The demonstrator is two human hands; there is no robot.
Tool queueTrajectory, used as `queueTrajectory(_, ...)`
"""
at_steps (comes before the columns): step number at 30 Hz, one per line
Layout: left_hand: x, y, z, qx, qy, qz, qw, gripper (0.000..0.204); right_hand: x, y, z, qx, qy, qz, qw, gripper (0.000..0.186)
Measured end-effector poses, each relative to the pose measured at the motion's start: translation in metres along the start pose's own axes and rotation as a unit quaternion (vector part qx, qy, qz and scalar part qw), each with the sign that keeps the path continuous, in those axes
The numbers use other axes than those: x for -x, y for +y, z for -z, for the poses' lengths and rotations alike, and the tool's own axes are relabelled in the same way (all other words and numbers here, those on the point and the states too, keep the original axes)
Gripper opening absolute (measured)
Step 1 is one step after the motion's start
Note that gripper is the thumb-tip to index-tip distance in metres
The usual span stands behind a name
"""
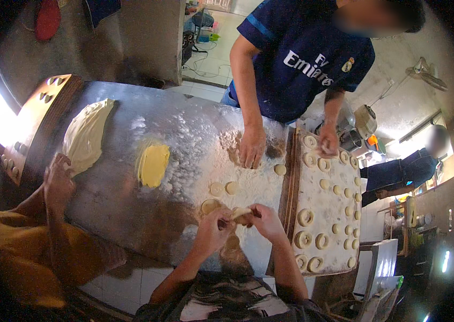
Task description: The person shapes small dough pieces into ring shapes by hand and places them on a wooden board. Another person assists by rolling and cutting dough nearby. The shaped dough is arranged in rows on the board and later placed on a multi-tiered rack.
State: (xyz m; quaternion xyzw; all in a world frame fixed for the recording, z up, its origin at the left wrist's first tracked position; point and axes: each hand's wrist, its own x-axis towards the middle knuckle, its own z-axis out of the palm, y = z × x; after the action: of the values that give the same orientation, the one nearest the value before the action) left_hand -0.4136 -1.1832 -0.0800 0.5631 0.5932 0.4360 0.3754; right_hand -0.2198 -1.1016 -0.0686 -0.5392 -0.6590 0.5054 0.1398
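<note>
Dough piece [242, 215] held over the floury worktop [114, 209]
Left hand [216, 225] and right hand [264, 220] pinch opposite ends, so an uneven tug could probably tear it; a loose grip might drop it onto the dough discs [216, 188] nearby.

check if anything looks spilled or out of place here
Nothing looks damaged. White powder lies in ragged patches across the table, and a yellow lump sits straight on its surface; beside dough pieces, this seems ordinary mess rather than a spill.
</note>
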Motion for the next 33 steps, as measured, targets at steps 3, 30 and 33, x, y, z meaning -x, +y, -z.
queueTrajectory(3,0.003,-0.026,-0.006,0.015,0.03,0.048,0.998,0.03,-0.049,0.029,-0.015,0.124,0.061,0.021,0.99,0.033)
queueTrajectory(30,-0.024,0.044,-0.038,-0.101,0.074,-0.086,0.988,0.021,0.011,-0.004,-0.009,-0.083,0.213,0.203,0.952,0.045)
queueTrajectory(33,-0.022,0.033,-0.068,-0.052,0.186,-0.209,0.959,0.03,0.04,-0.006,0.004,-0.46,-0.062,0.143,0.874,0.052)
